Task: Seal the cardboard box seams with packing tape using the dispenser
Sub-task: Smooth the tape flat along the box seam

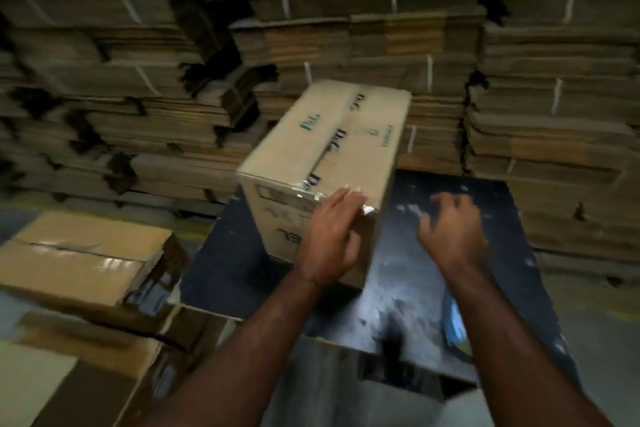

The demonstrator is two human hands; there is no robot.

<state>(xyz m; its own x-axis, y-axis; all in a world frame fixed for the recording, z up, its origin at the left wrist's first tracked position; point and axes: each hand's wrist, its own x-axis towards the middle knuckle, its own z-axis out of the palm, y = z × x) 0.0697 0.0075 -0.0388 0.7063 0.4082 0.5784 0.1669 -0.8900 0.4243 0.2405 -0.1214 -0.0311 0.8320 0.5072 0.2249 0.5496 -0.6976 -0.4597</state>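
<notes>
Cardboard box [322,152] sits on the dark table [450,274], clear tape already along its top seam. Left hand [332,236] presses flat against its near face; right hand [453,229] hovers empty, fingers loosely curled. Likely smoothing the tape end; next needs the dispenser, unseen.

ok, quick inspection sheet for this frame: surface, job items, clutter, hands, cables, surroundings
Surface: dark table, scuffed with pale marks.
Job's things: cardboard box on the table, shiny tape along its top seam and over the near edge; dispenser not seen.
Clutter: taped box to the left; a blurred blue item on the table.
Hands: left hand flat against the box's near face; right hand above the table, fingers loosely curled, empty.
Cables: nothing seen.
Surroundings: stacked flattened cartons behind.
</notes>
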